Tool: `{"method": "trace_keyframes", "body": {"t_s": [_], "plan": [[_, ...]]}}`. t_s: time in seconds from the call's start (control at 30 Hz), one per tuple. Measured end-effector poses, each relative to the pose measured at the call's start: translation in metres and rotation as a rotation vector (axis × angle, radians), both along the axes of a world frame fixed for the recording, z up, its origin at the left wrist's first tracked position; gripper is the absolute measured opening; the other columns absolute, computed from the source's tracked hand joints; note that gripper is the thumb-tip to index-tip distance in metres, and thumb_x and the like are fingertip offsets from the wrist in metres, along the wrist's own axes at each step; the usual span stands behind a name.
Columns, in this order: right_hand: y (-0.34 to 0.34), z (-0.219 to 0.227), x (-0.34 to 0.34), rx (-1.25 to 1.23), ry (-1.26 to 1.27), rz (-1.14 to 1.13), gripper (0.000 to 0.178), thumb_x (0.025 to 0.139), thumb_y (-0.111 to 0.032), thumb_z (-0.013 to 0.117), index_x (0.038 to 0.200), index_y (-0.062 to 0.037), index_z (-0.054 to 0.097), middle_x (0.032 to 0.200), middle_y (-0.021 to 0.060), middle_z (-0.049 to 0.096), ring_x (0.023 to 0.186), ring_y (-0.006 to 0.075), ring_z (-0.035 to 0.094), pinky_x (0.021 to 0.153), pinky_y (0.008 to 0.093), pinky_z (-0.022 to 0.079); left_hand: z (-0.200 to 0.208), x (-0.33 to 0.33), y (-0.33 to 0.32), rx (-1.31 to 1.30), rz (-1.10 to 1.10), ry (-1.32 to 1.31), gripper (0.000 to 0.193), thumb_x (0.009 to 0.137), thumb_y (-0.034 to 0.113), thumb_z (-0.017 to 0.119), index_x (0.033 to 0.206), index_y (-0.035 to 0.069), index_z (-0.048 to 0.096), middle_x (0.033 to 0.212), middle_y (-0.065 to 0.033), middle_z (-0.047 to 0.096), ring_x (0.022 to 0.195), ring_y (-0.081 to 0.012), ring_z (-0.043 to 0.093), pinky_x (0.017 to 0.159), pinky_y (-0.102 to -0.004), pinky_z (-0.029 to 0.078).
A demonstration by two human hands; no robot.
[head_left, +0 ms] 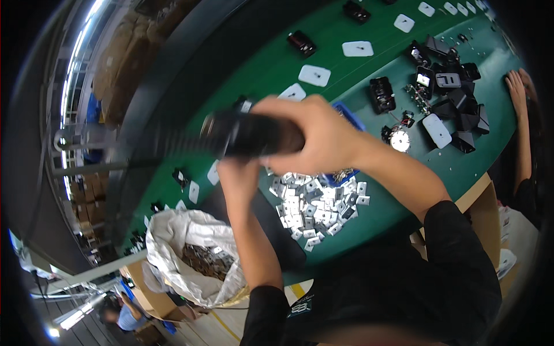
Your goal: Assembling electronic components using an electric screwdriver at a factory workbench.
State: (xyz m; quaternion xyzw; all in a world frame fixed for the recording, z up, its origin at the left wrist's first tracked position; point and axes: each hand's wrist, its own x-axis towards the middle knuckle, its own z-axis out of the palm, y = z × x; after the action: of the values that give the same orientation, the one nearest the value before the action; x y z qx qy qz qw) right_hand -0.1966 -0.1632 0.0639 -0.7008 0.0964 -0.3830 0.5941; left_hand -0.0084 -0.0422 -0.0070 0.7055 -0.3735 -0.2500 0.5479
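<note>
My right hand (326, 132) is wrapped round a dark, motion-blurred power screwdriver (248, 137) with a coiled line running off to the left. Below and partly behind the tool is my left hand (239, 176); its fingers are hidden, so whether it holds anything does not show. Just beneath my hands lies a heap of small silvery metal plates (314, 207) on the green work table. A blue tray (353, 118) with small metal parts sits behind my right wrist, mostly covered by it.
A white sack (167, 239) of brownish metal pieces stands left of my left forearm. Black housings (459, 109) are piled at the right, near another person's hand (516, 89). White plates (314, 75) and black units (302, 43) line the green belt. A cardboard box (485, 210) stands lower right.
</note>
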Motion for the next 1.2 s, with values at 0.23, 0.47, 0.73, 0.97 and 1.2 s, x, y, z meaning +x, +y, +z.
{"method": "trace_keyframes", "body": {"t_s": [0.23, 0.47, 0.73, 0.97, 1.2], "plan": [[0.000, 0.009, -0.014, -0.140, 0.016, 0.082, 0.052, 0.062, -0.009, 0.072, 0.113, -0.0138, 0.062, 0.081, 0.0095, 0.069, 0.073, 0.0276, 0.069, 0.064, 0.0327, 0.053, 0.031, -0.002, -0.178, 0.062, -0.270, -0.499, 0.018, 0.077, 0.016, 0.077, 0.086, 0.002, 0.069, 0.074, -0.0077, 0.069, 0.068, -0.0141, 0.065, 0.068, -0.0278, 0.051], [-0.007, 0.015, -0.022, -0.106, -0.028, 0.066, 0.052, 0.063, -0.010, 0.074, 0.114, -0.0146, 0.060, 0.079, 0.0083, 0.069, 0.068, 0.0275, 0.068, 0.060, 0.0335, 0.053, 0.019, -0.006, -0.246, 0.147, -0.284, -0.713, 0.021, 0.075, 0.018, 0.076, 0.089, 0.004, 0.068, 0.085, -0.0113, 0.070, 0.082, -0.0236, 0.067, 0.077, -0.0344, 0.050], [-0.010, 0.016, -0.025, -0.123, -0.081, 0.024, 0.052, 0.064, -0.011, 0.076, 0.113, -0.0139, 0.059, 0.078, 0.0083, 0.068, 0.067, 0.0277, 0.068, 0.057, 0.0338, 0.053, -0.012, -0.002, -0.248, 0.095, -0.330, -0.668, 0.021, 0.076, 0.017, 0.075, 0.090, 0.004, 0.067, 0.098, -0.0113, 0.072, 0.089, -0.0228, 0.069, 0.080, -0.0336, 0.051], [-0.009, 0.016, -0.025, -0.143, -0.132, 0.006, 0.052, 0.063, -0.011, 0.076, 0.112, -0.0134, 0.059, 0.078, 0.0087, 0.068, 0.068, 0.0288, 0.068, 0.058, 0.0341, 0.053, -0.005, -0.011, -0.234, 0.076, -0.307, -0.663, 0.017, 0.078, 0.014, 0.073, 0.089, 0.004, 0.065, 0.105, -0.0103, 0.072, 0.092, -0.0235, 0.068, 0.083, -0.0340, 0.051], [-0.008, 0.013, -0.023, -0.134, -0.147, -0.013, 0.053, 0.063, -0.012, 0.077, 0.113, -0.0134, 0.060, 0.078, 0.0094, 0.068, 0.069, 0.0293, 0.068, 0.060, 0.0347, 0.054, -0.007, -0.021, -0.222, -0.069, -0.448, -0.734, 0.014, 0.080, 0.009, 0.071, 0.090, 0.002, 0.063, 0.102, -0.0117, 0.072, 0.092, -0.0244, 0.069, 0.084, -0.0352, 0.053]]}}
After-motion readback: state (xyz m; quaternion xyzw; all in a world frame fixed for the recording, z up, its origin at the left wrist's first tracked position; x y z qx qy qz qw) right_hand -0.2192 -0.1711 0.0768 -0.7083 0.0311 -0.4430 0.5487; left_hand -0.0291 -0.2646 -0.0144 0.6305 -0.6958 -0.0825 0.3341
